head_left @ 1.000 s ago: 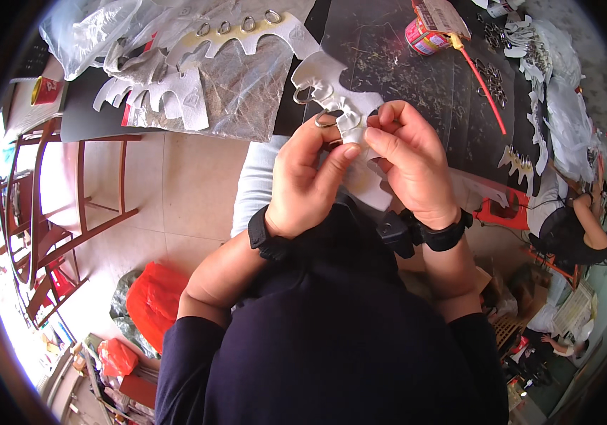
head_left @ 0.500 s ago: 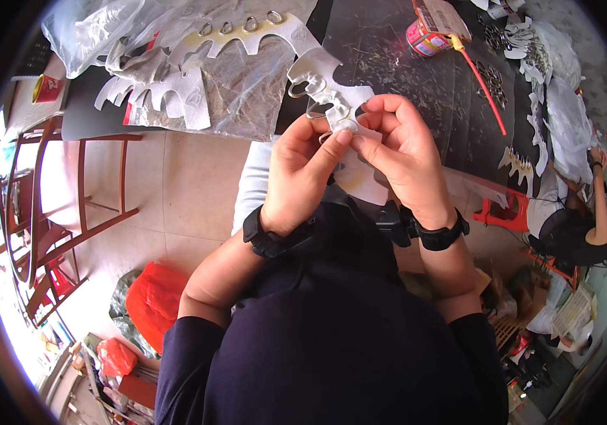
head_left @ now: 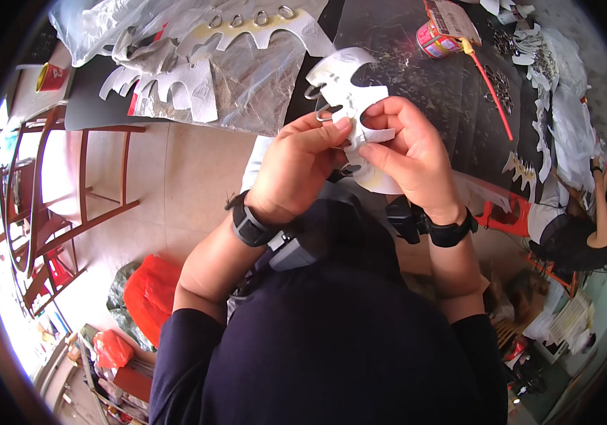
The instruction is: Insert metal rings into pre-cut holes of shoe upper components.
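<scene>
A white scalloped strip point(head_left: 346, 67) with metal rings along its edge hangs between my hands in front of the table. My left hand point(head_left: 296, 166) pinches its left side, thumb on top, close to one ring point(head_left: 324, 113). On the other side my right hand point(head_left: 416, 159) grips it, fingers behind and thumb in front. The strip's lower end point(head_left: 378, 182), yellowish in the middle, dangles below my fingers. A similar strip with several rings point(head_left: 254, 37) lies on a clear plastic sheet point(head_left: 254, 85) at the left, near another scalloped white piece point(head_left: 193, 92).
A pink-red tub point(head_left: 434, 41) sits on the dark table point(head_left: 374, 42), a red-handled brush point(head_left: 491, 92) beside it. Metal rings point(head_left: 496, 88) and more white strips point(head_left: 540, 127) lie at the right. A co-worker point(head_left: 579, 227) is at the far right; a wooden chair point(head_left: 80, 191) stands left.
The strip has turned and flattened in my hands, its upper end now apart from the strip on the table. My left hand has shifted lower and slightly left. The view has moved slightly.
</scene>
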A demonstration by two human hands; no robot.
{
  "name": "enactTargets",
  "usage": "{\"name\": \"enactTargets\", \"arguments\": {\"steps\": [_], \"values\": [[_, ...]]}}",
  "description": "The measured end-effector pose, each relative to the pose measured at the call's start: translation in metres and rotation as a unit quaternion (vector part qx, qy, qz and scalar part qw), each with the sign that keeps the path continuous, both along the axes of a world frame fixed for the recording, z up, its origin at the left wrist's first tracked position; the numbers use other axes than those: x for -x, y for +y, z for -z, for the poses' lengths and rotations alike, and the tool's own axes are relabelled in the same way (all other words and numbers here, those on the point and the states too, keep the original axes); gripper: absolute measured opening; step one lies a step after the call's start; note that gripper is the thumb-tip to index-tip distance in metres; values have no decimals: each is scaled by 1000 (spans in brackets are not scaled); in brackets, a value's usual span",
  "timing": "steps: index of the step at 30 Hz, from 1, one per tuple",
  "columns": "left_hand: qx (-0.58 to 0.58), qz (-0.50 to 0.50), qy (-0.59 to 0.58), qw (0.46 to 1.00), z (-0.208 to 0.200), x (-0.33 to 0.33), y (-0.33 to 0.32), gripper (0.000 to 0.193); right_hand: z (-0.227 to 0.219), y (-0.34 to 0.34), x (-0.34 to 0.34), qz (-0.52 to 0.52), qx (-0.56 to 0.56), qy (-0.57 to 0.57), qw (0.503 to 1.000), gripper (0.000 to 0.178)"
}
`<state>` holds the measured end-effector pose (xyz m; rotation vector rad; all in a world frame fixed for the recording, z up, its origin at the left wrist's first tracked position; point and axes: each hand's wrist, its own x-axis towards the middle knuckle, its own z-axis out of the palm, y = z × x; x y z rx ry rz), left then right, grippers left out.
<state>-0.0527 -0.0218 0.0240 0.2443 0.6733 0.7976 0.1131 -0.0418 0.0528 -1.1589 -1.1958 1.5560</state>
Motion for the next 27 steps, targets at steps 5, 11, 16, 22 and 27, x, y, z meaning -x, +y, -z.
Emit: {"name": "enactTargets", "arguments": {"steps": [5, 11, 16, 22, 27], "values": [[61, 14, -91, 994, -4, 1, -2, 4, -5, -1, -1, -19, -9, 7, 1000, 34], [43, -2, -79, 996, -9, 3, -2, 5, -4, 5, -4, -36, -35, -25, 998, 32], [-55, -26, 7, 998, -1, 0, -5, 6, -4, 12, -8, -50, 20, 51, 997, 27], [-153, -53, 79, 984, -2, -4, -7, 7, 1, 8, -2, -14, -17, 30, 999, 24], [-35, 58, -124, 990, 19, 4, 0, 25, 0, 7, -7, -23, 33, 105, 994, 25]]}}
